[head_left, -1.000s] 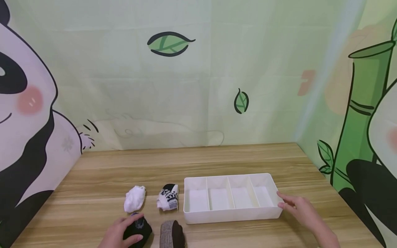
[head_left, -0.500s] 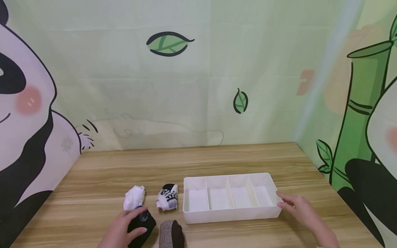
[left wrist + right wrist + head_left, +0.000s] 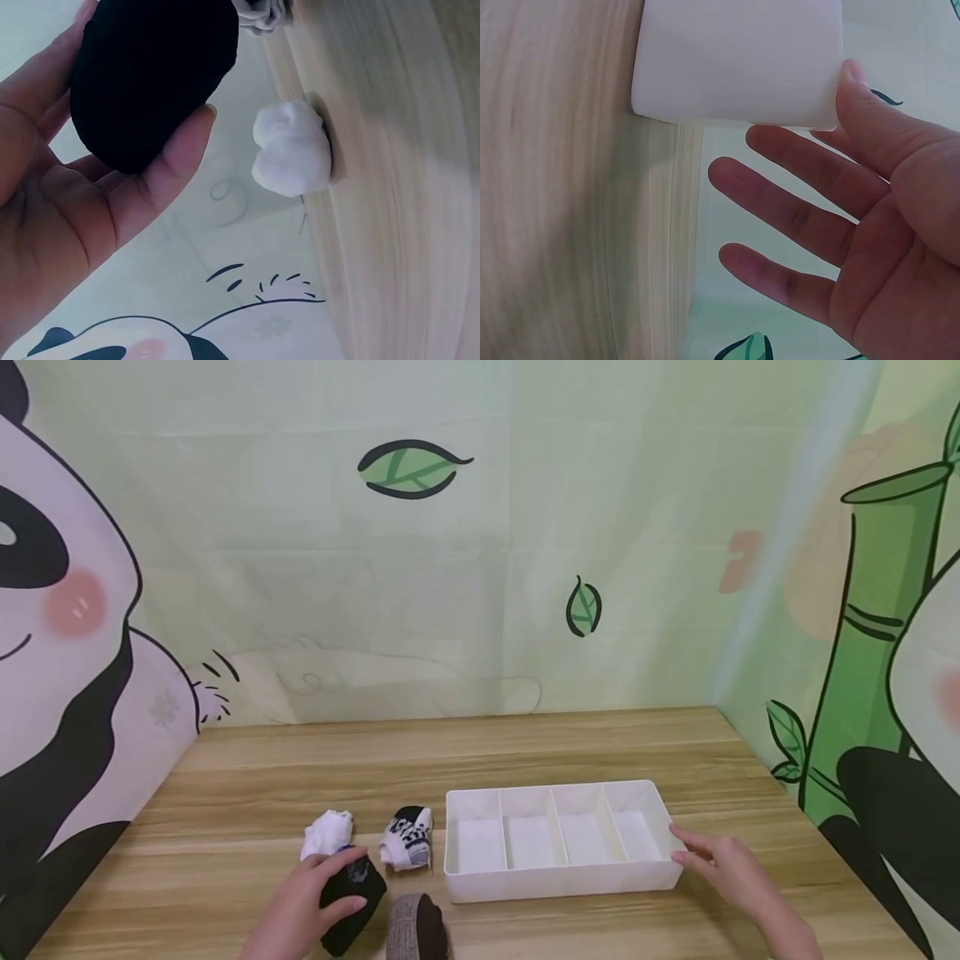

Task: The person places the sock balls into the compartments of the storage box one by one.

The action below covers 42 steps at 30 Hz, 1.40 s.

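Observation:
My left hand [image 3: 296,902] grips a rolled black sock [image 3: 352,893] between thumb and fingers; in the left wrist view this black sock [image 3: 154,75] appears held off the table. Just behind it lies a balled white sock [image 3: 326,832], partly covered by the hand. A black-and-white patterned sock [image 3: 407,837] sits farther right, and a grey-brown rolled sock [image 3: 412,927] lies at the front, cut off by the frame. My right hand [image 3: 735,877] touches the right end of a white divided box [image 3: 562,885] with thumb and forefinger; its other fingers [image 3: 780,199] extend loosely.
The box has several compartments in a row, with thin dividers [image 3: 557,827]. The wooden table [image 3: 375,760] ends at a printed cloth backdrop [image 3: 450,610] behind and at both sides.
My left hand has moved right and away from me with the black sock, which now overlaps the white sock in the head view. My right hand stays at the box's end.

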Motion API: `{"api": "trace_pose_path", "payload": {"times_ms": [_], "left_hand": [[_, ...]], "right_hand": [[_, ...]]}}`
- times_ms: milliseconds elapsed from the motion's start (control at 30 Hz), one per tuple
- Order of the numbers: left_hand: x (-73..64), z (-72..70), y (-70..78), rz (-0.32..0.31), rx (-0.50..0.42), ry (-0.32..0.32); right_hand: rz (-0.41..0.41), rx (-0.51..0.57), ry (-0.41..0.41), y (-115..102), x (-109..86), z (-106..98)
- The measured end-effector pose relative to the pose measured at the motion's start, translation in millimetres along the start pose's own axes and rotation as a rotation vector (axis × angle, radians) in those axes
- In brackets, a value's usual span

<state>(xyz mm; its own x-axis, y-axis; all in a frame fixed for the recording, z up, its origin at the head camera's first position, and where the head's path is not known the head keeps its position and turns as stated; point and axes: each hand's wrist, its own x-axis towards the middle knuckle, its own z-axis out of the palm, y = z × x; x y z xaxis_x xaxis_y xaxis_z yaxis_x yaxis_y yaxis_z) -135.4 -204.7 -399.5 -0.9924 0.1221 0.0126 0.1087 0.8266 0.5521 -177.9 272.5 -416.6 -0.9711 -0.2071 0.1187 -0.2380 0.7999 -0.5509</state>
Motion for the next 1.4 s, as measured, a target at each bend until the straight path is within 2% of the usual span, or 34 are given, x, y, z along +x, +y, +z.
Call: {"api": "trace_pose_path", "payload": {"times_ms": [267, 800, 1100, 1267, 1400], "left_hand": [[4.9, -0.9, 9.0, -0.005, -0.02, 0.03], [11.8, -0.9, 20.8, 0.089, -0.024, 0.122], [17.5, -1.8, 27.9, 0.086, -0.045, 0.115], [21.1, -2.3, 34.2, 0.112, -0.037, 0.134], [23.6, -2.4, 39.6, 0.101, -0.048, 0.129]], "right_hand": [[0.001, 0.008, 0.002, 0, 0.1, 0], [0.017, -0.001, -0.008, 0, 1.3, -1], [0.034, 0.01, -0.016, -1, 1.0, 0], [0.03, 0.016, -0.015, 0, 0.5, -1], [0.037, 0.016, -0.018, 0, 0.3, 0]]}}
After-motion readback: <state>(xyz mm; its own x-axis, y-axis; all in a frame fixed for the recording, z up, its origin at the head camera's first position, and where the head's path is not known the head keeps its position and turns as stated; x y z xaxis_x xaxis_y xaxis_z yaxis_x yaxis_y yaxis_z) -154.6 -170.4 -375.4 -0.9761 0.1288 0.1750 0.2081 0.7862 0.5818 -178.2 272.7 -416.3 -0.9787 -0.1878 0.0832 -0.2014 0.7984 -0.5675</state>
